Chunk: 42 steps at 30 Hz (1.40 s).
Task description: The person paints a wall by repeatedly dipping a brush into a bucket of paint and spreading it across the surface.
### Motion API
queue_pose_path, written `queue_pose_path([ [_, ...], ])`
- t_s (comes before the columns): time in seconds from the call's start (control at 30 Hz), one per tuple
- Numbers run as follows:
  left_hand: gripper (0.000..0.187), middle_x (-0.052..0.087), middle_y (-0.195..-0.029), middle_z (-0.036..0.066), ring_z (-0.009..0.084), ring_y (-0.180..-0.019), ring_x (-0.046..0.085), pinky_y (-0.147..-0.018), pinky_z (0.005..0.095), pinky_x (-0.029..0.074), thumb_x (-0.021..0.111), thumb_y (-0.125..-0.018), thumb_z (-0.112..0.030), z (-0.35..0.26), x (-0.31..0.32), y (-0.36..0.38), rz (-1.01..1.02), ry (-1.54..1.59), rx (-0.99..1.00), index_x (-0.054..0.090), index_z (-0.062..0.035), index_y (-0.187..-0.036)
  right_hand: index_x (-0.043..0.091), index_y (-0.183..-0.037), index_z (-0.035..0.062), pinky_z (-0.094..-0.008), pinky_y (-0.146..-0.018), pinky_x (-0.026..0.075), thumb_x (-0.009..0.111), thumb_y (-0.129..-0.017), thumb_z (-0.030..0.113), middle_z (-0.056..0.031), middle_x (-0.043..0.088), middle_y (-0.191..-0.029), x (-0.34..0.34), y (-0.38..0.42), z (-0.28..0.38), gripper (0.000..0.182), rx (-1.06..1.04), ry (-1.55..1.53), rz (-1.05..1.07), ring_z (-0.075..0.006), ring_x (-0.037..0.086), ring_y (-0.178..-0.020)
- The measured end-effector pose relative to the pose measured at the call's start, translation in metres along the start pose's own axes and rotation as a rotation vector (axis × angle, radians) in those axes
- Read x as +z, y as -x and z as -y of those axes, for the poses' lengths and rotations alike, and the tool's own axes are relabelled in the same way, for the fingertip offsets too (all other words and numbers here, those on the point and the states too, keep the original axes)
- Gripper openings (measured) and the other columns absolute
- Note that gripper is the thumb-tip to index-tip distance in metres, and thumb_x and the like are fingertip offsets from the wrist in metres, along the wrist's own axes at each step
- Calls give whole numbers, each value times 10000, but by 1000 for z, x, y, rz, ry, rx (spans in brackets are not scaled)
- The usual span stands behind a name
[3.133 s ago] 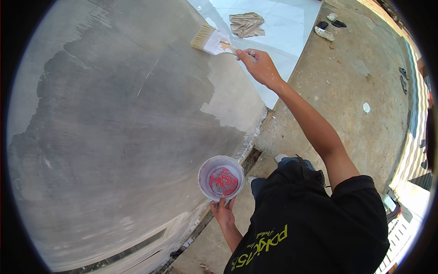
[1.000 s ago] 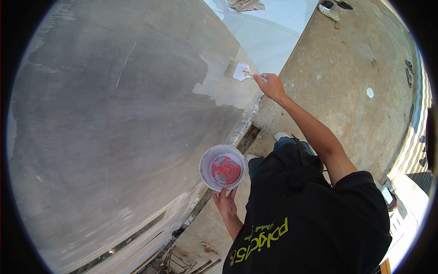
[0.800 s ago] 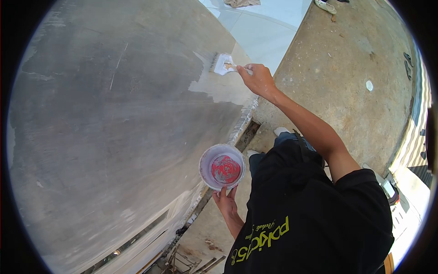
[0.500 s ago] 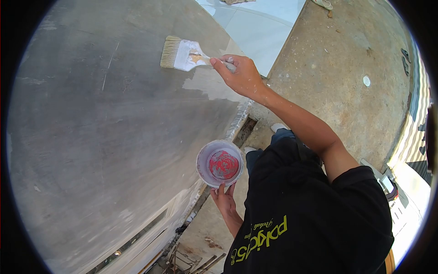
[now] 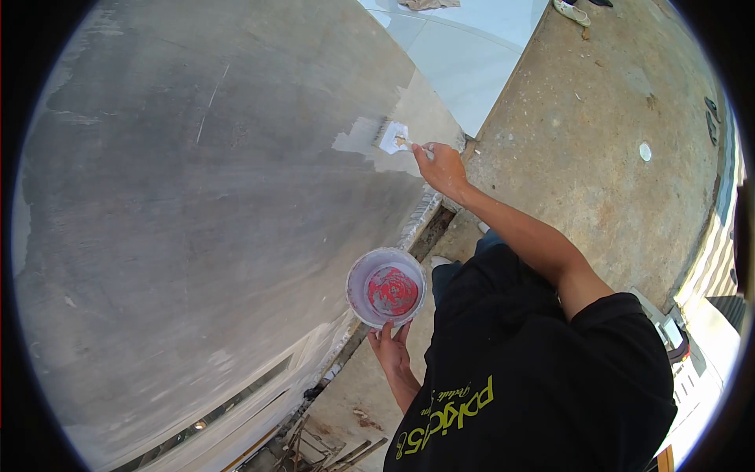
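My right hand [image 5: 442,168] is closed round the handle of a wide paintbrush [image 5: 393,138]. The brush is smeared with white, and its bristles are against the grey wall [image 5: 236,197], at the edge of a lighter patch [image 5: 358,134]. Lower down, my left hand [image 5: 391,350] grips a round pale bucket [image 5: 355,287] at its near side, with the thumb or a finger at the rim. Inside the bucket, the bottom shows red with greyish streaks. Most of the left hand's fingers are hidden beneath the bucket.
Pale floor tiles [image 5: 464,55] lie beyond the wall's far end. A worn concrete floor [image 5: 566,149] spreads to the right, with a shoe [image 5: 572,12] and dark sandals [image 5: 712,118]. A narrow gap [image 5: 432,228] runs along the wall's foot. Metal rods [image 5: 358,455] lie at the bottom.
My right hand has brought the paintbrush down and to the right across the wall, onto the lighter patch. The view has shifted slightly; the bucket stays in my left hand.
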<state>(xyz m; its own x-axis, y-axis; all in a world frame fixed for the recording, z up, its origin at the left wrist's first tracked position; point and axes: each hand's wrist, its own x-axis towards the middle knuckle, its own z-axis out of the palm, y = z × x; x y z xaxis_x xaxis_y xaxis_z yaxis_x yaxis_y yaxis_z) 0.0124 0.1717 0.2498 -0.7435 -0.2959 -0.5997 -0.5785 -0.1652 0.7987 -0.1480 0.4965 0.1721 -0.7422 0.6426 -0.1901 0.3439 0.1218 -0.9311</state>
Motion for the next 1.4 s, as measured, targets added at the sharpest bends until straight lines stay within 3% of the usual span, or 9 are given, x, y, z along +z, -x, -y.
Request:
queue_pose_path([
  [0.1,363,512,-1256,186,384,-1111,593,-922,555,574,563,-896,30,-2,0,0,16,-4,7,377,-30,-1202,716,-988,-43,-420,-627,516,596,-928,374,-247,655,-680,-20,27,59,438,-37,-131,39,-376,675,-649],
  [0.2,345,519,-1240,181,374,-1113,592,-923,558,572,568,-893,29,-6,4,0,31,-13,-12,385,-34,-1179,724,-976,-20,-313,-480,413,658,-920,347,-129,604,-566,-28,45,89,377,-138,-331,58,-125,495,-463],
  [0.3,333,522,-1231,177,365,-1118,587,-923,562,570,569,-894,25,-6,2,-2,43,-30,-17,389,-31,-1168,726,-984,-11,-291,-477,408,684,-909,327,-119,598,-556,-15,43,87,348,-218,-335,109,-97,476,-475],
  [0.4,336,519,-1230,175,363,-1123,580,-924,564,569,566,-896,21,-9,3,3,52,-14,-5,389,-26,-1177,729,-978,3,-367,-524,479,647,-914,356,-196,621,-586,12,26,33,367,-152,-221,82,-278,639,-523],
  [0.57,339,500,-1252,173,367,-1124,577,-926,566,568,560,-893,23,-4,4,6,15,14,5,390,-21,-1183,731,-956,0,-450,-632,520,605,-914,412,-249,641,-653,25,18,-56,433,30,49,40,-387,667,-650],
  [0.77,346,489,-1255,176,374,-1103,589,-912,549,581,565,-884,33,-3,4,-2,-12,5,-20,381,-17,-1172,723,-949,-25,-460,-625,513,589,-917,404,-250,635,-641,45,11,-33,451,-35,-2,-61,-403,656,-626],
  [0.97,350,494,-1242,187,395,-1047,619,-877,520,605,572,-875,50,1,-2,-8,-34,16,-23,368,-11,-1152,720,-972,-29,-308,-453,388,643,-933,331,-125,582,-565,5,41,56,369,-119,-335,83,-99,462,-459],
  [1.07,350,494,-1243,189,400,-1044,620,-882,523,602,573,-874,51,-1,0,-5,-23,22,-14,367,-11,-1151,719,-992,-2,-376,-519,468,638,-911,383,-185,621,-588,10,31,45,402,-169,-310,150,-289,602,-495],
  [1.4,361,486,-1289,166,357,-1148,573,-931,542,574,555,-894,13,0,2,-4,-24,-6,-22,382,-24,-1208,731,-992,25,-479,-704,524,584,-909,434,-248,676,-752,40,-11,-103,443,73,149,25,-416,675,-764],
])
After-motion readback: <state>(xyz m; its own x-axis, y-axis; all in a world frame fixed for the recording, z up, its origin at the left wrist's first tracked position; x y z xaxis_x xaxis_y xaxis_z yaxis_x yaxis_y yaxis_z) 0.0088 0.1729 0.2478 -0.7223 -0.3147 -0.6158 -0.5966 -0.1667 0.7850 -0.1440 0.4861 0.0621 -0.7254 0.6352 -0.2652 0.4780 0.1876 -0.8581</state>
